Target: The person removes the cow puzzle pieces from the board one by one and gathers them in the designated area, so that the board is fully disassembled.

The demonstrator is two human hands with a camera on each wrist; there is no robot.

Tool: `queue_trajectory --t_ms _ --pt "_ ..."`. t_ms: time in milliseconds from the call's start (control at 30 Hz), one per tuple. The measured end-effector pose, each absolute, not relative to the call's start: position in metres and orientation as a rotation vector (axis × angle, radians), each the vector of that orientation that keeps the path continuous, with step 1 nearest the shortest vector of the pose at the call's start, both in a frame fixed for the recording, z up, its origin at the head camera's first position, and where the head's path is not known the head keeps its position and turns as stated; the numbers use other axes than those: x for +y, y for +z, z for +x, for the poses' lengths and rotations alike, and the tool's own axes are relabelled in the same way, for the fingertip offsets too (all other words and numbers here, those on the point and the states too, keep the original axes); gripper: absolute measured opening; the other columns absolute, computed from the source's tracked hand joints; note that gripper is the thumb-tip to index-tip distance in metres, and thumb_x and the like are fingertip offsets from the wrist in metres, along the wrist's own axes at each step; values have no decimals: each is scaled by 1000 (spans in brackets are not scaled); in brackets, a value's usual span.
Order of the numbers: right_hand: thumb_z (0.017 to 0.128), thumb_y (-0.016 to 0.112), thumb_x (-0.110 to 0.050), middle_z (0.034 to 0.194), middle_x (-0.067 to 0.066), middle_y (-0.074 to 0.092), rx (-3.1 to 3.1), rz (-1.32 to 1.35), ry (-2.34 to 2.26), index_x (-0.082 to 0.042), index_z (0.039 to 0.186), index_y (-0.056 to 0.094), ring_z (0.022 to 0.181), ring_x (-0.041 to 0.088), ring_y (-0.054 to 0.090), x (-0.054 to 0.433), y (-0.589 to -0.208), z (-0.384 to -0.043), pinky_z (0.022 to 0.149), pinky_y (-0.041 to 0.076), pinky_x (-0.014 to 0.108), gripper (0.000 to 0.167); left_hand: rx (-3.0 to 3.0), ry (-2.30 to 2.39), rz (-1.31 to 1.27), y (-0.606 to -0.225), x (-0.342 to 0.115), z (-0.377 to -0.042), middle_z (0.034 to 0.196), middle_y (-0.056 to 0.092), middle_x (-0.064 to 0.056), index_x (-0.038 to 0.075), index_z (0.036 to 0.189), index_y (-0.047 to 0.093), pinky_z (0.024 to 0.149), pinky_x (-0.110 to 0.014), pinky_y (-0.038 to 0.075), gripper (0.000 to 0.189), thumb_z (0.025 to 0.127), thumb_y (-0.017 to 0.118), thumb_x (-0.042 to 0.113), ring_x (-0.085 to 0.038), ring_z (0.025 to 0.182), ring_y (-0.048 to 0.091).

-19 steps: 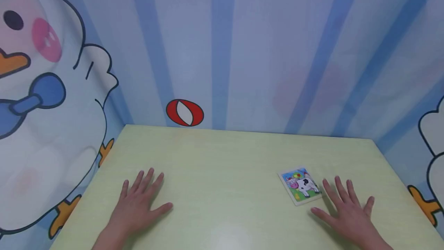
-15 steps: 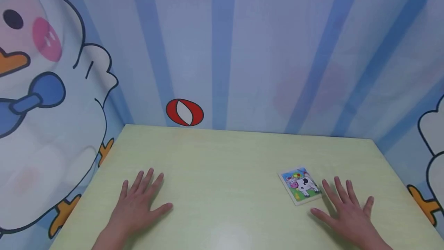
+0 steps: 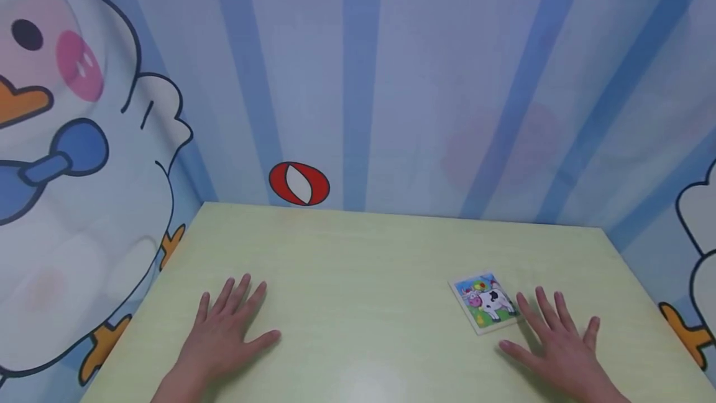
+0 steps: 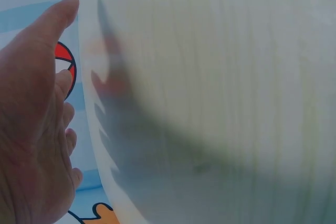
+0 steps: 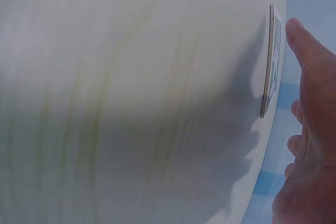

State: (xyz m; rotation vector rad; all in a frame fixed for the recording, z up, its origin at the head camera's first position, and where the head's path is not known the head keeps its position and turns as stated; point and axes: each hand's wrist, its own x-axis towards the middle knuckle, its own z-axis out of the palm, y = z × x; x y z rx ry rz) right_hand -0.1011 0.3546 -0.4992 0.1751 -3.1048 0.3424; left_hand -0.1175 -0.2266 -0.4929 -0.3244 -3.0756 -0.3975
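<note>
A square picture puzzle board (image 3: 485, 303) with a cow on it lies flat on the right part of the pale table (image 3: 358, 266). Just right of the board is my right hand (image 3: 562, 347), fingers spread and holding nothing, its index fingertip close by the board's edge. In the right wrist view the board (image 5: 271, 61) appears edge-on, thin, beside the thumb. Over at the table's left my left hand (image 3: 220, 334) has its fingers spread too, with nothing in it. The left wrist view shows that hand (image 4: 37, 108) held above the tabletop, its shadow below.
Behind the table hangs a blue striped cloth (image 3: 414, 79) with printed ducks and a red and white ball (image 3: 299, 183). A large printed duck (image 3: 73, 254) fills the left side. The table's back edge meets the cloth.
My right hand has shifted very slightly left, toward the board. The whole head view has dipped a few pixels; the board and my left hand otherwise stay put.
</note>
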Motion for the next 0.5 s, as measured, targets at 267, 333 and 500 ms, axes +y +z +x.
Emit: queue_trajectory --t_ms 267,333,500 --pt "94 69 -68 175 25 15 -3100 256 319 -18 172 20 161 51 2 358 -496 -108 112 -7 86 104 -3100 -361 -379 -490 -214 -125 172 32 -17 17 163 46 121 -77 11 95 92 61 78 -47 160 22" --pt "94 69 -68 176 24 14 -3099 271 303 -18 172 21 162 50 2 359 -493 -111 113 -7 85 104 -3098 -350 -400 -489 -210 -128 173 32 -17 17 163 46 121 -77 10 94 92 62 77 -47 160 21" --pt "94 70 -67 177 22 14 -3084 343 311 -16 171 25 164 44 -1 363 -483 -120 118 -4 80 103 -3099 -323 -455 -485 -197 -136 174 31 -15 19 164 45 122 -76 11 94 92 63 76 -45 161 21"
